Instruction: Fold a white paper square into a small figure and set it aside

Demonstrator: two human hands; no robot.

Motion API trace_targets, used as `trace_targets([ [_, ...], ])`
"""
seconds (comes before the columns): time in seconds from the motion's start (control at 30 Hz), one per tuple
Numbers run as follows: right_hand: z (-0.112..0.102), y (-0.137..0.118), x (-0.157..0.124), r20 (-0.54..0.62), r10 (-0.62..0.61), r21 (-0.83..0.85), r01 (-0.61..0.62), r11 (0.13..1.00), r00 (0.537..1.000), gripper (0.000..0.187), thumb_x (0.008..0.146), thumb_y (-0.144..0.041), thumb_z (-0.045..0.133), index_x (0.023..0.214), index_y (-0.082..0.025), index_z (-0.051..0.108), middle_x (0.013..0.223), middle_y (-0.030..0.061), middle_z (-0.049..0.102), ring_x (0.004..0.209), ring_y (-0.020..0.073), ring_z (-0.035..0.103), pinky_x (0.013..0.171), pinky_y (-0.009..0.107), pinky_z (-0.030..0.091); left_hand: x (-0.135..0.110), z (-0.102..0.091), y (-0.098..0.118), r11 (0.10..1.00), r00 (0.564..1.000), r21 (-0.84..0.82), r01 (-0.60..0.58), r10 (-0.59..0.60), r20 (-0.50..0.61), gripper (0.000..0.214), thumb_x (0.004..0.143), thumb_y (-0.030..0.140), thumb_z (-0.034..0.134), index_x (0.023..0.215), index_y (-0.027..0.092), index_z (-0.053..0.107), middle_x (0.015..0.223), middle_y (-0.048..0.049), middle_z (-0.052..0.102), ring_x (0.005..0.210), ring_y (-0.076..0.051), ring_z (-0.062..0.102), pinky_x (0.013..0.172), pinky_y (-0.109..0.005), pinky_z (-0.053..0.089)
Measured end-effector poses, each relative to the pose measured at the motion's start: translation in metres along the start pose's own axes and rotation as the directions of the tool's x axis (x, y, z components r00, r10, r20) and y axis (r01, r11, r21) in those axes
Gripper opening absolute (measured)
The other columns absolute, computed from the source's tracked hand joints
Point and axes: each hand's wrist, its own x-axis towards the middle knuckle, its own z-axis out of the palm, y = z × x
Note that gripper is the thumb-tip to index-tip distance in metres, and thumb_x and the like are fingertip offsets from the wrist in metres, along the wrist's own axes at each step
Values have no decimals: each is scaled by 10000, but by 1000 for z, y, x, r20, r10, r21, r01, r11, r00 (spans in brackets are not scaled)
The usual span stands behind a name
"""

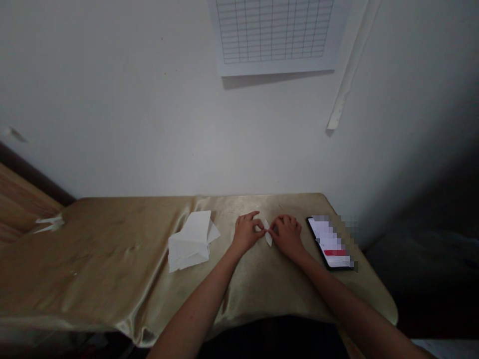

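Between my two hands is a small folded piece of white paper (268, 239), narrow and pointed at both ends. My left hand (247, 232) pinches its left side between thumb and forefinger, the other fingers raised. My right hand (286, 235) pinches it from the right, with its remaining fingers curled. The fingertips of both hands meet near the middle of the paper. Left of my left hand lies a loose pile of white paper sheets (190, 244) on the gold tablecloth (112, 249).
A phone (331, 244) with a lit, partly blurred screen lies to the right of my right hand. The cloth has raised folds on the left. Behind the table stands a white wall with a printed grid sheet (277, 35). White scraps (50, 223) lie at far left.
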Motion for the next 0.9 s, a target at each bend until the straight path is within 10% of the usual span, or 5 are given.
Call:
trace_targets([
  [0.9, -11, 5, -1, -57, -53, 28, 55, 998, 997, 160, 895, -400, 663, 958, -361, 805, 1293, 68, 627, 1238, 323, 442, 1050, 513, 334, -5, -11, 10, 990, 995, 117, 83, -89, 48, 227, 833, 486, 728, 1052, 451, 774, 1600, 57, 389, 1389, -303, 423, 1208, -569, 222],
])
